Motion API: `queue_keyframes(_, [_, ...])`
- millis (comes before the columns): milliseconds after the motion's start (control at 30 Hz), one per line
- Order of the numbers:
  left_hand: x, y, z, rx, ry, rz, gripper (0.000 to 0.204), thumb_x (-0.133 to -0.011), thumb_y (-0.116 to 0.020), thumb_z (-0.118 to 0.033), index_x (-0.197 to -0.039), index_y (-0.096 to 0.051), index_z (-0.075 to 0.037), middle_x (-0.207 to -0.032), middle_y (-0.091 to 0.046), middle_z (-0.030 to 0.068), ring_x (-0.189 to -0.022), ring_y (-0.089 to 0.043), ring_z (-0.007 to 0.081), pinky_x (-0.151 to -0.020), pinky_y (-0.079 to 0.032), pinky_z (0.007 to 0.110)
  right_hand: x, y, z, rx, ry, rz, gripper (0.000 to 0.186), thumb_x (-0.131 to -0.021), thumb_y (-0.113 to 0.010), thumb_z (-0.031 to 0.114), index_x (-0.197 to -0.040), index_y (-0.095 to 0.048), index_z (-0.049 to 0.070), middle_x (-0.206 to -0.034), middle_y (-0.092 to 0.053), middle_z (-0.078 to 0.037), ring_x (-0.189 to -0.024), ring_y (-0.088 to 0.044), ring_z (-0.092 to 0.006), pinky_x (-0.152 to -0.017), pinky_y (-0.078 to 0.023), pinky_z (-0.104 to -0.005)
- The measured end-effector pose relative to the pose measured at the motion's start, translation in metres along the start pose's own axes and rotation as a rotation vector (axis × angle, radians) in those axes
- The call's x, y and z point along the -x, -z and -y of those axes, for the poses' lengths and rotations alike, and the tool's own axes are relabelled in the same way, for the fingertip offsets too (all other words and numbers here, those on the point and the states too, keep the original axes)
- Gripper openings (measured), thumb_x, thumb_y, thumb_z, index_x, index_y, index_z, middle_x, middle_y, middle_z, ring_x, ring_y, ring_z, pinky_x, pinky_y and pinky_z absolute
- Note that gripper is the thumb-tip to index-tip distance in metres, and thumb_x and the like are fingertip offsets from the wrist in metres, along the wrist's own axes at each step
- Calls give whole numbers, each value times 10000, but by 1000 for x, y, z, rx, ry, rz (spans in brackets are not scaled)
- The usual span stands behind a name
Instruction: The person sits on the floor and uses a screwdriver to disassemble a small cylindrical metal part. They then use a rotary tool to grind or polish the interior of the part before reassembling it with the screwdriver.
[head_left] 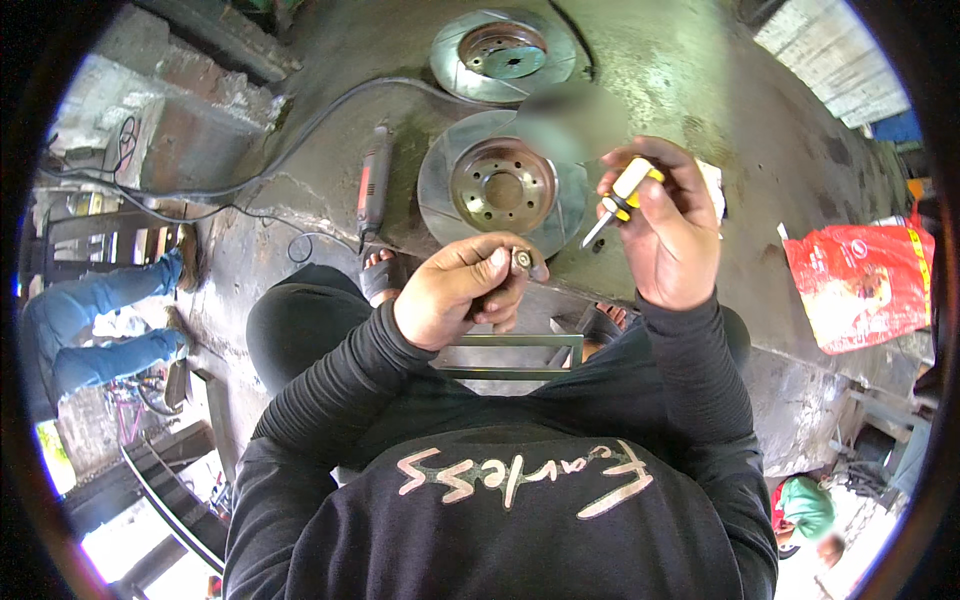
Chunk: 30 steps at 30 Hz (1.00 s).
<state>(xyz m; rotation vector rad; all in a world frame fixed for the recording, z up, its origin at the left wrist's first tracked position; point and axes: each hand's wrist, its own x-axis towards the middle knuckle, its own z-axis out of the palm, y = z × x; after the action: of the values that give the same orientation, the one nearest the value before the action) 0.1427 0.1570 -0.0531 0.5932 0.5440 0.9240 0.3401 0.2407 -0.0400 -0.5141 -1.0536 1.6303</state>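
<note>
My left hand [460, 285] is closed around a small round metal piece [522, 259]; its end, with a recess in the middle, shows between thumb and forefinger, and the rest is hidden. To the right and a little higher, my right hand [680, 230] grips a short screwdriver [632, 186] by its yellow, white and black handle. The screwdriver's blade points down and left, apart from the metal piece. Just beyond my hands a slotted brake disc [437, 185] lies flat on the ground, with a second brake disc [450, 48] behind it.
A red and grey handheld power tool [374, 185] lies left of the near disc. A dark cable [330, 120] curves across the floor. At right lies a red plastic bag [860, 285]. A person in jeans [110, 310] is at left, another person [803, 508] at lower right.
</note>
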Motion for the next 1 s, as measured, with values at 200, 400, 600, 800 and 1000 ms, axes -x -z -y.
queue_keyframes(200, [12, 2, 5, 55, -10, -12, 364, -926, -441, -338, -1006, -479, 14, -580, -321, -5, -486, -315, 96, -521, -346, 274, 7, -36, -14, 19, 155, 69, 363, -829, -615, 121, -1125, -477, -35, -1039, -576, -182, -886, -587, -209, -801, -467, -325])
queue_keyframes(400, [15, 6, -1, 101, -40, -37, 366, -935, -420, -329, -1018, -468, 24, -571, -303, -11, -483, -309, 94, -497, -330, 266, 1, -37, -20, 28, 118, 85, 362, -829, -614, 119, -1128, -474, -30, -1058, -567, -182, -898, -590, -212, -812, -465, -329])
queue_keyframes(600, [14, 4, -1, 69, -77, -127, 361, -944, -401, -314, -1025, -474, 30, -570, -309, -11, -477, -300, 88, -486, -319, 256, -2, -35, -25, 142, 104, 70, 410, -827, -631, 225, -1148, -471, 27, -1056, -543, -198, -859, -581, -251, -675, -525, -362])
queue_keyframes(800, [13, 2, 0, 93, -62, -145, 358, -944, -406, -308, -1032, -479, 31, -568, -320, -11, -477, -304, 84, -484, -307, 246, 0, -34, -27, 109, 99, 72, 391, -823, -629, 183, -1136, -471, 11, -1050, -554, -192, -865, -587, -239, -712, -509, -350])
queue_keyframes(1000, [13, 2, 2, -10, -91, -172, 353, -940, -421, -308, -1037, -483, 26, -574, -340, -15, -479, -312, 80, -483, -297, 235, 0, -34, -29, 102, 134, 55, 341, -815, -613, 44, -1116, -473, -33, -1033, -573, -171, -874, -599, -200, -779, -485, -296])
